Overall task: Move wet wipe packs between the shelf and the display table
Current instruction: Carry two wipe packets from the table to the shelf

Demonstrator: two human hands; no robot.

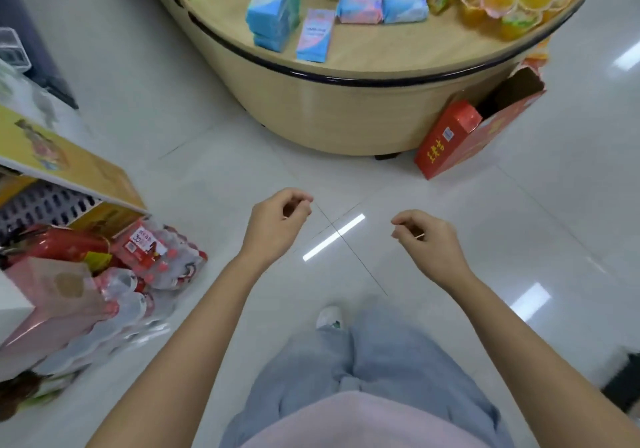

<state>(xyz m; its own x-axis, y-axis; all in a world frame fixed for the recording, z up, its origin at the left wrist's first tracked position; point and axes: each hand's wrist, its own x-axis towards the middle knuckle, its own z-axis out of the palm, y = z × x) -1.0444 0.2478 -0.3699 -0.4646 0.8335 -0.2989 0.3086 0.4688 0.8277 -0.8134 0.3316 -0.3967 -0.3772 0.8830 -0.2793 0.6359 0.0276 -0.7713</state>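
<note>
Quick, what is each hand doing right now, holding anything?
Left hand: open, fingers loosely curled, holds nothing.
Right hand: open, fingers loosely curled, holds nothing.

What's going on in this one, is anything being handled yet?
A person stands facing the round display table. Their left grip and right grip hang loosely curled above the floor, holding nothing. Wet wipe packs lie on the table: a blue stack, one flat pack and a side-by-side pair. Nothing is being touched at this moment.
</note>
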